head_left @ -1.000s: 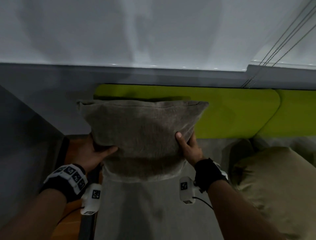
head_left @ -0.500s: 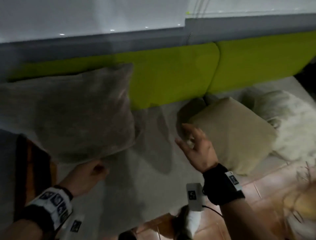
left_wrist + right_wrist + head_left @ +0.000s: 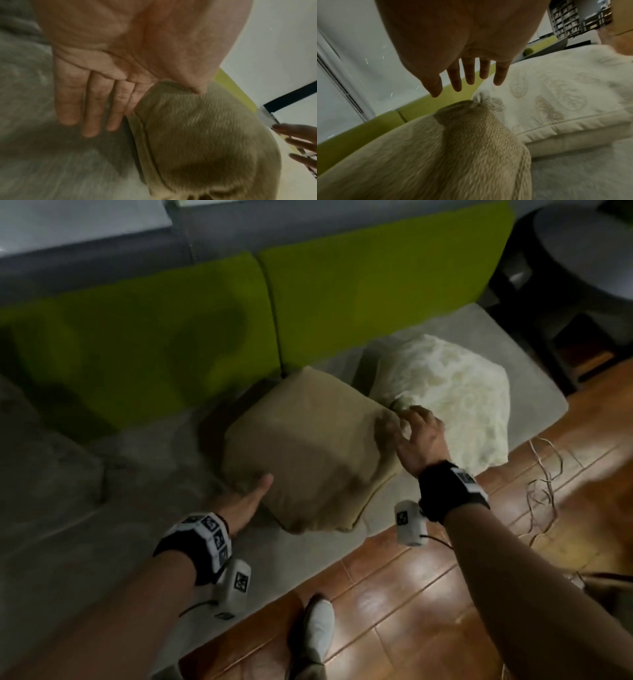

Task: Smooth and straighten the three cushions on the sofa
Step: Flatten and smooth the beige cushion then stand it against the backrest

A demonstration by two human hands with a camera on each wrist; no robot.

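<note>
A tan cushion (image 3: 308, 450) lies flat on the grey sofa seat (image 3: 137, 474), tilted like a diamond. My left hand (image 3: 255, 491) is at its near-left corner: straight fingers (image 3: 96, 115) lie on the seat by the cushion's (image 3: 197, 135) edge, the thumb rests on top. My right hand (image 3: 407, 422) hovers just above the cushion's right corner (image 3: 467, 108) with fingers (image 3: 469, 75) spread, holding nothing. A white patterned cushion (image 3: 445, 398) lies to the right, touching the tan one. A grey cushion (image 3: 44, 446) sits blurred at the far left.
A lime-green backrest (image 3: 154, 326) runs behind the seat. Wooden floor (image 3: 411, 594) lies in front, with my shoe (image 3: 317, 631) and a loose tangle of cord (image 3: 544, 484) on it. A dark round piece of furniture (image 3: 582, 251) stands past the sofa's right end.
Both hands have let go of the grey cushion, which now sits at the left. The view swung right, and both hands moved to the tan cushion.
</note>
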